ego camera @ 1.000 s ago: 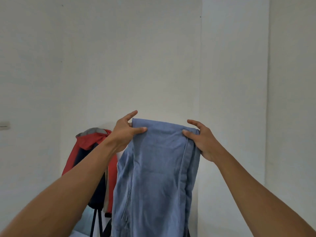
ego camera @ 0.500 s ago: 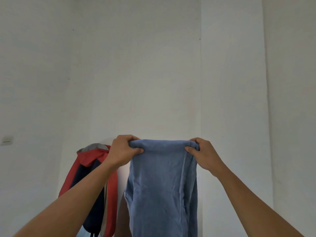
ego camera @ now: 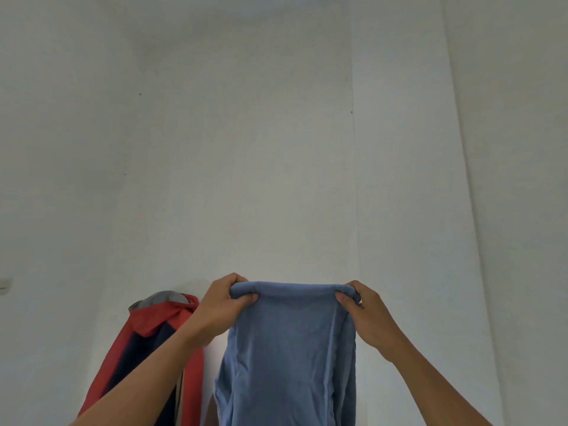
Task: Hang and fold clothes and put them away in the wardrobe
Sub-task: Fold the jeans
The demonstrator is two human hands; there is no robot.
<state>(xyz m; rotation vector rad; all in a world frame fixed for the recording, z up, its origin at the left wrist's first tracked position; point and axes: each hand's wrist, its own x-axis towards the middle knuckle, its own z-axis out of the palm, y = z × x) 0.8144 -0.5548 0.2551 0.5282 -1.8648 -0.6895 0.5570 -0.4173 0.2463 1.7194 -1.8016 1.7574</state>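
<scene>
A blue garment (ego camera: 289, 348) hangs straight down in front of me, held up by its folded top edge. My left hand (ego camera: 221, 305) grips the top left corner, fingers curled over the fold. My right hand (ego camera: 365, 315) grips the top right corner the same way. The cloth is stretched flat between both hands, and its lower part runs out of the frame at the bottom.
A red, navy and grey jacket (ego camera: 153, 342) hangs against the white wall (ego camera: 246, 149) at the lower left, behind my left forearm. A wall corner edge (ego camera: 353, 179) runs vertically right of centre. A small white fitting (ego camera: 4, 285) sits at the far left edge.
The view has tilted upward, so hands and garment sit lower in frame. My fingers have curled tighter round the top fold, and the cloth is pulled flatter between them.
</scene>
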